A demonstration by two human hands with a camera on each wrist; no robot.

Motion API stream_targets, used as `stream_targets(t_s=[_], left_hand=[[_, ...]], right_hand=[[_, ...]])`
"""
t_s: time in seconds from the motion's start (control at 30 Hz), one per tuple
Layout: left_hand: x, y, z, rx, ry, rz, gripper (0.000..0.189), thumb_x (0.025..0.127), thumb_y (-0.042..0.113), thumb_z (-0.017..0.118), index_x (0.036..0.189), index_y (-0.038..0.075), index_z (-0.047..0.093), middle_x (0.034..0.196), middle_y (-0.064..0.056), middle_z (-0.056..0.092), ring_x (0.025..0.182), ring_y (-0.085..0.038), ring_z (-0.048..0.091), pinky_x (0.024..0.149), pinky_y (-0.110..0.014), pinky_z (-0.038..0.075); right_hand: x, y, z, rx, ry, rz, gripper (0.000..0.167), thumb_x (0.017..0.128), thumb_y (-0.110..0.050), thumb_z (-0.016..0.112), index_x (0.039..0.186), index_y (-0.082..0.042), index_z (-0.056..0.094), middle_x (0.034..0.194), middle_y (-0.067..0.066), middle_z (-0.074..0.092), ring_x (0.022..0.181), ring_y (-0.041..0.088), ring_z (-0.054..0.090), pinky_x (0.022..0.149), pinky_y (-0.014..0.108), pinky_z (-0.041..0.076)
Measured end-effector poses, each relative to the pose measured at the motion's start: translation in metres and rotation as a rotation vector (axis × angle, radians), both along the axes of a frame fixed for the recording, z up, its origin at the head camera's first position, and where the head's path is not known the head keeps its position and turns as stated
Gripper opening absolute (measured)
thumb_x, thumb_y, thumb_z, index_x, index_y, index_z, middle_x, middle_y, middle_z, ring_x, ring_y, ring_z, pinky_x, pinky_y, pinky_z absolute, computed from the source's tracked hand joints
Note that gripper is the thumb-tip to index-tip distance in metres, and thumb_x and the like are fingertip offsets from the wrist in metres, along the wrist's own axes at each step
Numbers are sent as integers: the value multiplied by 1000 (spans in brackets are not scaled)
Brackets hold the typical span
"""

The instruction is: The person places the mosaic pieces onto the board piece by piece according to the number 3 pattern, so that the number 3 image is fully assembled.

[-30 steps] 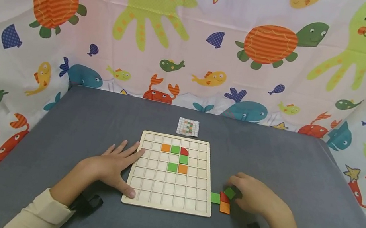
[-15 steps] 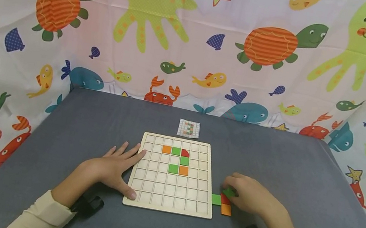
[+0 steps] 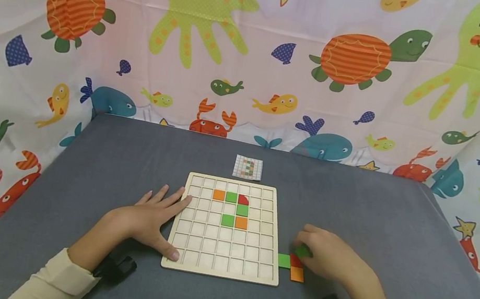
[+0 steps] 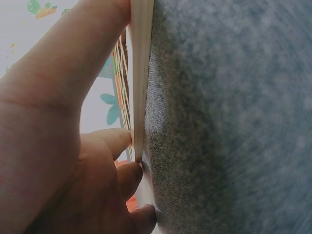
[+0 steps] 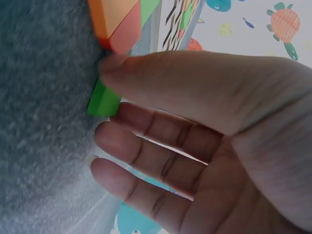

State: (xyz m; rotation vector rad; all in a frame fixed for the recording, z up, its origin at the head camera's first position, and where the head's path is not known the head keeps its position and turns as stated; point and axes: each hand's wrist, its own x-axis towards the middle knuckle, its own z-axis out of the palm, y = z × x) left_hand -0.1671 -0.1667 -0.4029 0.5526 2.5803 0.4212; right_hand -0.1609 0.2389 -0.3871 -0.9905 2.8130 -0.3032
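With fingers spread, my left hand (image 3: 147,221) rests on the left edge of a pale wooden grid board (image 3: 202,245), thumb at its lower left corner. Right of the board, my right hand (image 3: 332,255) pinches a green square tile (image 5: 104,100) between thumb and index finger, close over the cloth; fingers partly hide it. Beside it lie a red tile (image 3: 296,261), an orange tile (image 3: 297,274) and another green tile (image 3: 283,261) against the board's edge. In the board's upper cells sit orange and green squares and a red tile (image 3: 243,200) with one rounded corner.
A small paper card (image 3: 248,168) printed with a coloured grid pattern lies just behind the board. Grey cloth (image 3: 354,205) covers the table. A sea-animal curtain (image 3: 254,67) hangs around the back and sides.
My right hand's fingers have closed in on the green tile and now cover more of it. The left hand stays on the board. The head view has shifted slightly.
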Motion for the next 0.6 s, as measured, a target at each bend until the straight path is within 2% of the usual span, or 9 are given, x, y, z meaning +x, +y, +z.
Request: stream_targets(t_s=[0.23, 0.47, 0.6], left_hand=[[-1, -1, -1, 9, 5, 5, 134, 61, 76, 80, 163, 17, 16, 168, -11, 5, 150, -44, -4, 114, -66, 1], [-2, -3, -5, -20, -10, 7, 139, 56, 84, 75, 163, 24, 11, 168, -4, 0, 151, -37, -9, 116, -61, -2], [-1, -2, -2, 0, -4, 3, 136, 59, 78, 79, 163, 20, 14, 168, -8, 3, 150, -41, -7, 115, -64, -1]], right_hand=[[-4, 1, -1, -24, 27, 31, 20, 78, -1, 80, 84, -16, 67, 79, -9, 51, 69, 7, 46, 61, 28, 45], [-4, -6, 1, -100, 24, 49, 15, 83, -2, 76, 93, -12, 71, 85, -7, 59, 73, 7, 52, 66, 29, 51], [-6, -13, 0, -130, 4, 79, 17, 84, 0, 74, 98, -8, 73, 89, -5, 61, 75, 8, 53, 66, 29, 51]])
